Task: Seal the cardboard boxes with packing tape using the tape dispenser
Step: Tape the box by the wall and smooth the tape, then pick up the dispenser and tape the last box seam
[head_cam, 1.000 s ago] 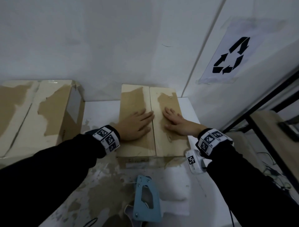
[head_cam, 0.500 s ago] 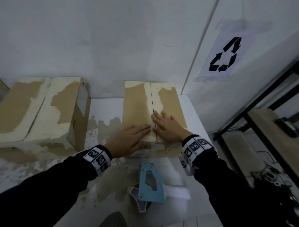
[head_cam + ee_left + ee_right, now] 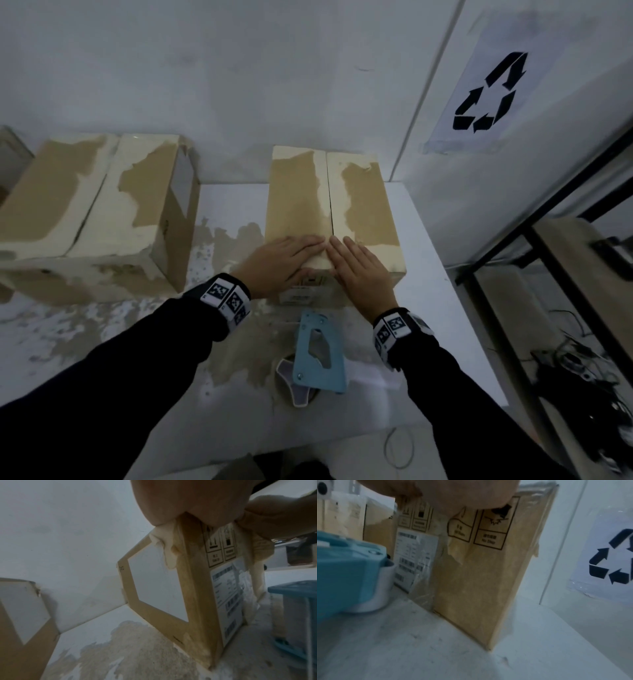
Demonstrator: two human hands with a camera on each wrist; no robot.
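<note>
A small cardboard box (image 3: 298, 192) stands against the wall on the white table, its two top flaps meeting along a centre seam. My left hand (image 3: 284, 260) lies flat on the near end of the left flap, fingers straight. Beside it my right hand (image 3: 356, 267) lies flat on the right flap, fingertips close to the left hand's. The blue tape dispenser (image 3: 320, 356) lies on the table just in front of the box, between my wrists, held by neither hand. The wrist views show the box's front face (image 3: 226, 588) with labels (image 3: 418, 555), and the dispenser (image 3: 346, 572) beside it.
A larger cardboard box (image 3: 96, 198) with closed flaps sits at the left of the table (image 3: 236, 202). A wall with a recycling sign (image 3: 486, 92) rises behind. A black-framed shelf (image 3: 555, 260) and cables stand to the right. The table's right edge runs close to the box.
Both hands have slid along the flaps toward me, from the middle of the box top to its near edge, and have drawn together at the seam.
</note>
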